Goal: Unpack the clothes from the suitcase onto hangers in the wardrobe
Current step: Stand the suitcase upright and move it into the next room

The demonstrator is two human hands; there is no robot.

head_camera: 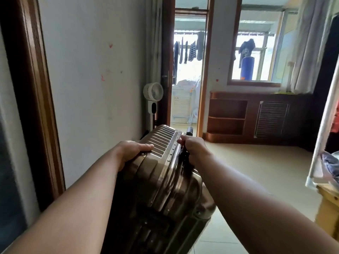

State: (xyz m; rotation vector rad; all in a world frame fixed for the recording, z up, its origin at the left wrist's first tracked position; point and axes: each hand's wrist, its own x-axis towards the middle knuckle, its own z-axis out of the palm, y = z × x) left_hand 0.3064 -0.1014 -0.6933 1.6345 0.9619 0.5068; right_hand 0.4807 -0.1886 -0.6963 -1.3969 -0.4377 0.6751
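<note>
A closed bronze hard-shell suitcase fills the lower middle of the head view, tilted, its ribbed top pointing away from me. My left hand lies over its upper left edge, fingers curled onto the ribbed face. My right hand grips the dark handle on the suitcase's right side in a fist. The wardrobe shows only as a white frame at the far right, with dark and red clothes hanging inside. No clothes from the suitcase are visible.
A white fan stands by the left wall beside an open doorway to a balcony with hanging laundry. A low wooden shelf unit runs under the window. Pale floor stretches to the right. A wooden item sits below the wardrobe.
</note>
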